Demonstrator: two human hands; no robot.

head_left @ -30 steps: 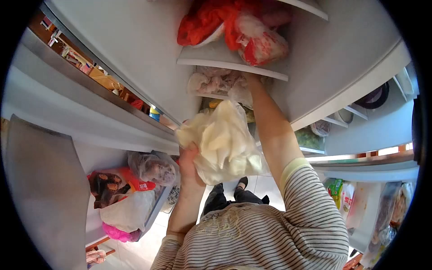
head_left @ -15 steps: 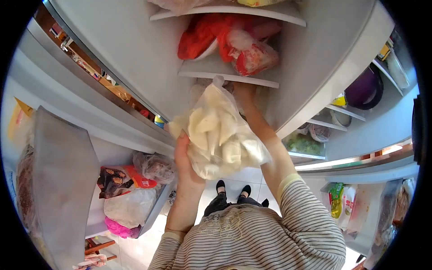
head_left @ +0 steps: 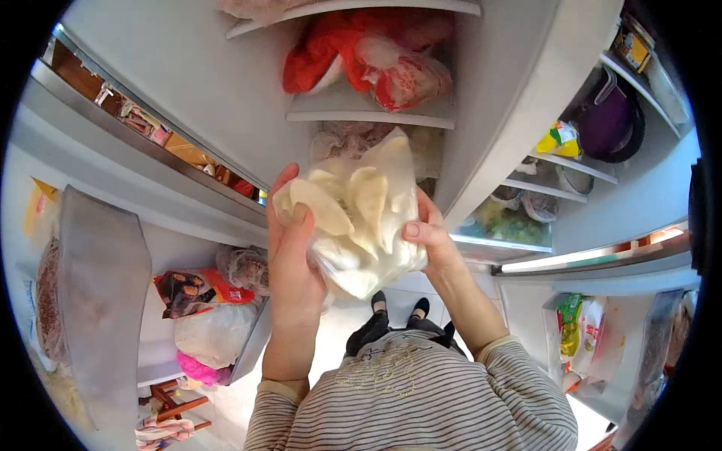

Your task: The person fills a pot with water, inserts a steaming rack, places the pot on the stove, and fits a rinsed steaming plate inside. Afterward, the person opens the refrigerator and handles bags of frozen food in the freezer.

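A clear plastic bag of pale, dumpling-like pieces [head_left: 365, 218] is held up between both hands in front of the open freezer. My left hand [head_left: 292, 233] grips its left side, with the thumb pressed on the front of the bag. On the right side, my right hand [head_left: 435, 239] pinches the bag with its thumb in front; the other fingers are partly hidden behind it. Just beyond the bag, a freezer shelf [head_left: 368, 118] has red bags [head_left: 398, 71] on it, and below that shelf lie more frosted bags [head_left: 335, 140].
The open left door holds a bin with a red and black packet [head_left: 199, 292], a white bag [head_left: 214, 334] and a pink bag [head_left: 197, 368]. On the right, fridge shelves carry a purple pot [head_left: 609, 124] and a yellow packet [head_left: 559, 140]. Another door bin holds a green packet [head_left: 569, 323].
My right hand has come out from under the red bags' shelf and taken hold of the bag's right side. My left hand still holds the bag, now slightly further left.
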